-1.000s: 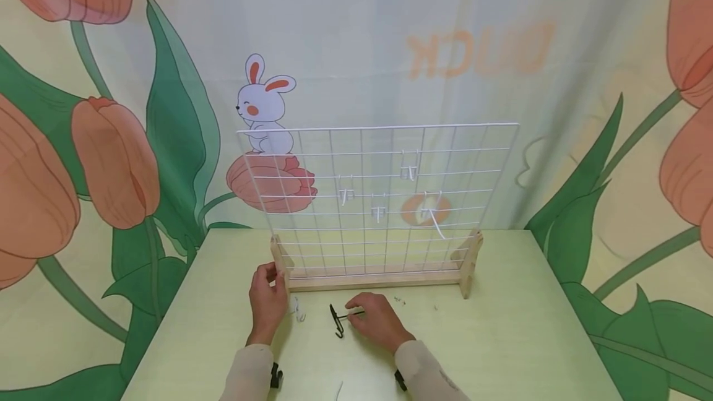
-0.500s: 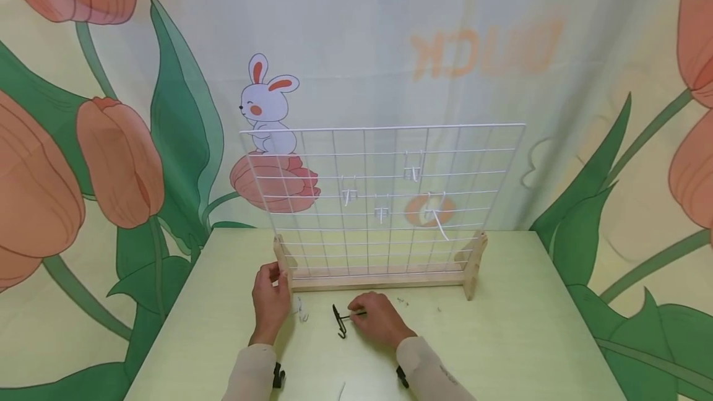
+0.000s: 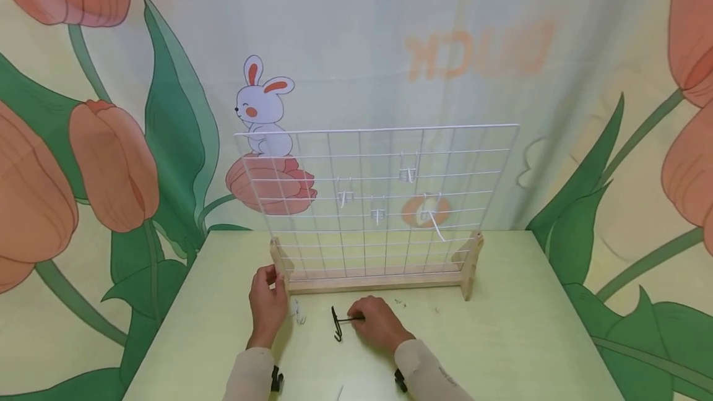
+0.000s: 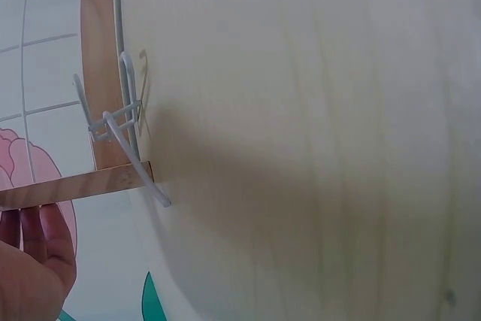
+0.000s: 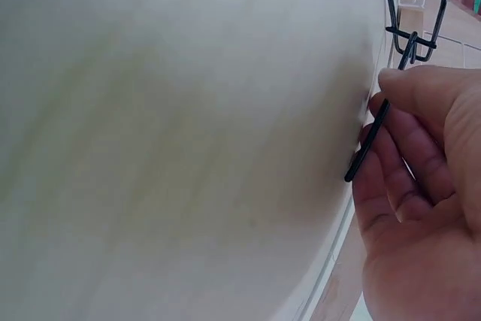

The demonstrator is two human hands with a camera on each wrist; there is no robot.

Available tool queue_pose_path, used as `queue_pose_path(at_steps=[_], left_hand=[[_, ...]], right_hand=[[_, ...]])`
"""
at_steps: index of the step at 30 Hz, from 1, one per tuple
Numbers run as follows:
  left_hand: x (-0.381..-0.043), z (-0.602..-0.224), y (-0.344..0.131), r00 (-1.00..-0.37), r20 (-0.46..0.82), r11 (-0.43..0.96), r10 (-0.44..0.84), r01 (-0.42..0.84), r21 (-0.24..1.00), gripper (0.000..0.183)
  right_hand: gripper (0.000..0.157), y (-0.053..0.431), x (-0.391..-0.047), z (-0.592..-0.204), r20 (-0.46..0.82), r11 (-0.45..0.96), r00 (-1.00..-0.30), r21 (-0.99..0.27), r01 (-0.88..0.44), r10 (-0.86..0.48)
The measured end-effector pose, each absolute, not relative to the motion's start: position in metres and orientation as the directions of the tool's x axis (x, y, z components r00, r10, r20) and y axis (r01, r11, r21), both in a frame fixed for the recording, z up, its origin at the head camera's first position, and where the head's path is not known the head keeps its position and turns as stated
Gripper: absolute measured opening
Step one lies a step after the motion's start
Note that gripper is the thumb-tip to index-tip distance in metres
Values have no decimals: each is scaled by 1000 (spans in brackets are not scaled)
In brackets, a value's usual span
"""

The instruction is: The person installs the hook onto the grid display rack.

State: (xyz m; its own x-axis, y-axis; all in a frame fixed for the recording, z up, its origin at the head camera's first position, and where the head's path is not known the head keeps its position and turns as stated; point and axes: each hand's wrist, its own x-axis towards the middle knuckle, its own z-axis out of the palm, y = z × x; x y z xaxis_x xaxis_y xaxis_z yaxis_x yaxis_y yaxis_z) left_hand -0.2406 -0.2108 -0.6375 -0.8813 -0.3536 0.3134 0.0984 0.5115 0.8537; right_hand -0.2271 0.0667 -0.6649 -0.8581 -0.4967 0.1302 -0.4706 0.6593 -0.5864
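Note:
In the head view my right hand (image 3: 379, 323) pinches a black wire display hook (image 3: 337, 322) by its long prong, low over the table. The right wrist view shows the prong between thumb and fingers, with the hook's two bent arms (image 5: 414, 37) beyond the thumb. My left hand (image 3: 267, 302) is at the left wooden upright (image 3: 281, 258) of a stand; its fingertips touch the wood, loosely bent. A white wire hook (image 3: 299, 312) lies on the table beside that hand; the left wrist view shows this white hook (image 4: 120, 137) close up.
The stand holds a white wire grid panel (image 3: 359, 156). Several white hooks hang on it, one with a longer prong (image 3: 436, 226). Tiny bits (image 3: 400, 302) lie on the table (image 3: 518, 339) before the stand. A thin white piece (image 3: 340, 392) shows at the front edge.
The black hook has turned slightly in my right hand, and the fingers have closed more fully around its prong. My left hand stays at the upright. The head view shifts slightly.

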Motion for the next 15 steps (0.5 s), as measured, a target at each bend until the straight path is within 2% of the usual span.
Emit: queue_pose_path(at_steps=[9, 15], left_hand=[[-239, -634, -211, -888, 294, 507, -354, 82, 858, 26], [-239, -633, -210, -890, 292, 507, -351, 81, 858, 27]], right_hand=[[12, 63, -229, -665, 153, 697, -838, -488, -525, -524], [11, 63, -227, -661, 146, 703, -840, -483, -522, -523]])
